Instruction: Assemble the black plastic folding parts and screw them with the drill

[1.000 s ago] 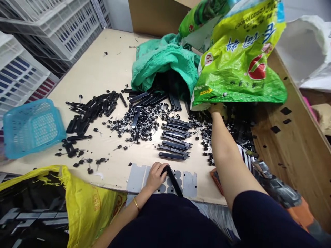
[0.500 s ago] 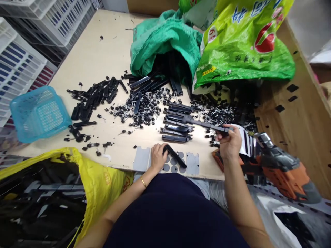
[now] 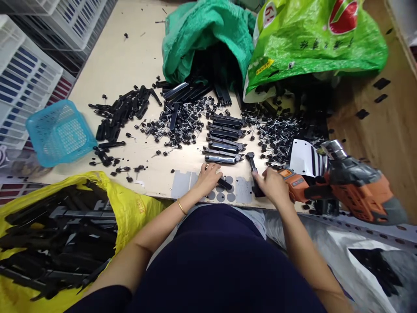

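My left hand (image 3: pixel 207 177) rests near the table's front edge, fingers curled over a short black plastic bar (image 3: pixel 224 184) lying on a grey perforated metal plate (image 3: pixel 243 189). To its right, my right hand (image 3: pixel 273 186) grips a long black plastic handle piece (image 3: pixel 252 167), with the piece's far end pointing away from me. A row of stacked black handle pieces (image 3: pixel 224 143) lies just beyond both hands. Small black screws and caps (image 3: pixel 177 126) are scattered over the table.
A green woven sack (image 3: pixel 203 39) and a green-yellow printed bag (image 3: pixel 312 39) spill black parts at the back. An orange power screwdriver (image 3: pixel 352 187) lies at the right. A blue basket (image 3: pixel 60 132) sits left. A yellow bag of black parts (image 3: pixel 65 243) hangs below. White crates (image 3: pixel 29 48) stand at far left.
My right hand pulled back from under the green-yellow bag with a long black piece and brought it down to the front edge beside my left hand. The view tilted downward.
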A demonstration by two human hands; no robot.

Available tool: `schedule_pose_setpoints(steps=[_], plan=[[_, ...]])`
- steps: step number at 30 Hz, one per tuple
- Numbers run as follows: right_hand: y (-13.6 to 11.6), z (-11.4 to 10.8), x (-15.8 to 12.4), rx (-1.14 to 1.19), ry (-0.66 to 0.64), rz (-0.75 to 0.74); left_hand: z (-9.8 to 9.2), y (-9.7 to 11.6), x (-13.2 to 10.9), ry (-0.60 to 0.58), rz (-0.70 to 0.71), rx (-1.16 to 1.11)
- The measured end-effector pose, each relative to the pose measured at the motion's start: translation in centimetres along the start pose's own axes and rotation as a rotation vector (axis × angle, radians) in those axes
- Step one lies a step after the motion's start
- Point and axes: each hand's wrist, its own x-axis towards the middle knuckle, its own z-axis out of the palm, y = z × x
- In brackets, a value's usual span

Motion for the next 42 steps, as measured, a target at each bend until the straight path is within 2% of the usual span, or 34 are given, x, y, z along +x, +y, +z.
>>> schedule_pose_setpoints(steps=[2, 4, 7, 9, 11, 14, 18, 24, 31, 38, 42], plan=[[0.2, 0.9, -1.1, -0.027, -0.142, 0.073, -0.3, 0.2, 0.6, -0.025, 0.040, -0.012], [0.7, 1.8, -1.6, 0.154, -0.195, 0.107, -0.7, 0.6, 0.5, -0.054, 0.008, -0.088], [0.4, 2.6, -1.8, 0.747, -0.160, 0.153, -0.9, 1.6, 0.1, -0.076, -0.159, -0.359], [-0.9, 2.6, -2.0, 1.101, -0.101, 0.185, -0.7, 2.3, 0.0, -0.069, -0.236, -0.540], [-2.8, 2.5, -2.3, 1.313, -0.065, 0.216, -0.4, 3.0, 0.2, -0.079, -0.250, -0.643], [-5.4, 2.5, -2.5, 1.477, -0.038, 0.253, -0.1, 4.1, 0.6, -0.122, -0.246, -0.680], [-6.2, 2.6, -2.3, 1.566, -0.029, 0.307, -0.2, 5.1, 0.6, -0.121, -0.281, -0.654], [-5.3, 2.0, -2.5, 1.561, -0.137, 0.281, -0.7, 5.4, 0.2, -0.117, -0.257, -0.650], [-6.2, 2.2, -2.4, 1.584, -0.081, 0.252, -0.9, 5.6, 0.0, -0.099, -0.334, -0.624], [-5.7, 1.4, -1.8, 1.549, -0.179, 0.223, -0.9, 5.3, 0.0, -0.079, -0.329, -0.658], [-6.1, 1.2, -1.8, 1.514, -0.106, 0.184, -1.2, 5.6, 0.0, -0.054, -0.348, -0.646]])
